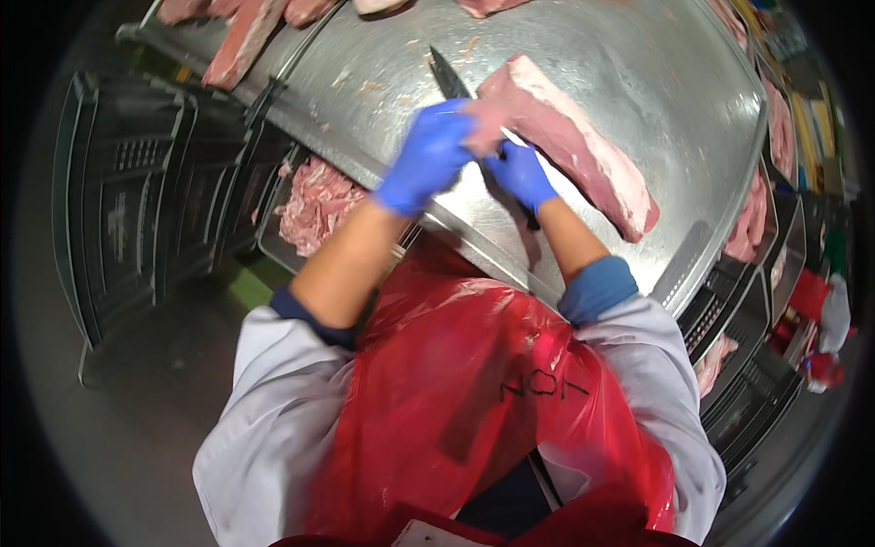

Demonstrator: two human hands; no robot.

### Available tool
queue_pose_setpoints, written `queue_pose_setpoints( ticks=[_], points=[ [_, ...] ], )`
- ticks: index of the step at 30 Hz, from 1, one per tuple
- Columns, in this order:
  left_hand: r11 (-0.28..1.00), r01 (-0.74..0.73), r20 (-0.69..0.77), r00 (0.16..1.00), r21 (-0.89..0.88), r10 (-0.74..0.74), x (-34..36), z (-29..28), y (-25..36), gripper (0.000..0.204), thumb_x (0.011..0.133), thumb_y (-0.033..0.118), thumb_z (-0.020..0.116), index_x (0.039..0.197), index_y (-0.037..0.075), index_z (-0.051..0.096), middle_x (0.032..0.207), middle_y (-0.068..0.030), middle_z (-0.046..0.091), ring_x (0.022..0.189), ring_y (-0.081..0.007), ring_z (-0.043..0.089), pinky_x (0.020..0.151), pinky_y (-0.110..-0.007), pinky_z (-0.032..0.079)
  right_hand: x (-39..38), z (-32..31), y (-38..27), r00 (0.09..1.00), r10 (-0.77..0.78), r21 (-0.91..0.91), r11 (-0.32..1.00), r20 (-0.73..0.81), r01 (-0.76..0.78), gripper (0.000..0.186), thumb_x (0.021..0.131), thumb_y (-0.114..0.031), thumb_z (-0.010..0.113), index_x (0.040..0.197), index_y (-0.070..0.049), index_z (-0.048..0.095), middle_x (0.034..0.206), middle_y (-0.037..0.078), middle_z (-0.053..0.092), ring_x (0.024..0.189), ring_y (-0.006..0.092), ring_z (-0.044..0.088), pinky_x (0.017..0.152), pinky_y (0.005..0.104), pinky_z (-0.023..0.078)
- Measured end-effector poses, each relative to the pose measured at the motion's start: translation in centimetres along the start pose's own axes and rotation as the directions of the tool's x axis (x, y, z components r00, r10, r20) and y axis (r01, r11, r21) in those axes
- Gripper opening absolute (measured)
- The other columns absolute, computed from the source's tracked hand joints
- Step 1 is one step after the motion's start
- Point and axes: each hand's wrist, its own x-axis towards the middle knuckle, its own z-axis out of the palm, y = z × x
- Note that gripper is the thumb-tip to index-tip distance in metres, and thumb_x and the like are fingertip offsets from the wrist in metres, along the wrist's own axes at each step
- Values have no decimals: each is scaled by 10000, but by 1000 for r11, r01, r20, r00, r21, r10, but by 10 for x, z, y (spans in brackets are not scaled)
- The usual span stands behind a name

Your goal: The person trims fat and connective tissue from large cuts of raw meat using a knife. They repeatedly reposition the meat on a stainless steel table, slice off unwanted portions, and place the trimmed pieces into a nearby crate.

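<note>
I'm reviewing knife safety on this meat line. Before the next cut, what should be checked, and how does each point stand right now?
1. Left hand gloved and gripping the near end of the meat slab: ok.
2. Right hand gloved, grip closed on the knife handle: ok.
3. Knife blade pointing away from the body: ok.
4. Left fingers clear of the blade edge: cannot tell, the hand is blurred and covers it.
5. Slab lying flat on the steel table: ok.
6. Red apron covering the torso: ok.

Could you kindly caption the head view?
Gloved left hand grips pork slab on steel table; right hand holds knife.
</note>
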Motion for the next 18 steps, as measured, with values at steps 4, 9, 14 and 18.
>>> queue_pose_setpoints(
  ticks=[4, 9, 14, 18],
  points=[
    [941, 21, -119, 993, 337, 20, -55, -139, -7, 265, 940, 93, 518, 1100, -50, 674, 879, -21, 631, 795, -83, 553, 666, -255, 459, -117, -18, 37, 926, 233, 508, 860, -296, -54, 741, 959, -151, 618, 1611, -191, 269, 1132, 114, 712, 839, 183, 677, 814, 332, 559],
    [272, 371, -238, 876, 888, -419, -112, -302, -91, 353, 960, 307, 552, 1015, -16, 682, 936, -168, 708, 852, -292, 677, 787, -410, 535, -213, -66, 128, 588, 623, 673, 719, -516, -171, 795, 962, -8, 579, 1627, -255, 220, 903, 3, 683, 663, 72, 593, 581, 236, 507],
    [-262, 61, -171, 892, 963, -419, -11, -226, -51, 525, 944, 445, 583, 1172, -25, 635, 1100, -307, 673, 1042, -465, 648, 899, -523, 525, -229, -67, 132, 519, 672, 528, 739, -528, -419, 754, 964, -91, 590, 1611, -284, 254, 784, 106, 655, 651, 87, 539, 598, 290, 487],
    [173, -286, 297, 954, 943, -39, 98, -103, -33, 606, 922, 402, 666, 1316, -49, 574, 1276, -282, 619, 1146, -435, 614, 1003, -475, 486, -270, -15, 102, 532, 665, 516, 745, -525, -422, 743, 976, -85, 552, 1619, -269, 229, 835, 124, 697, 677, 120, 607, 674, 306, 526]
  ],
)
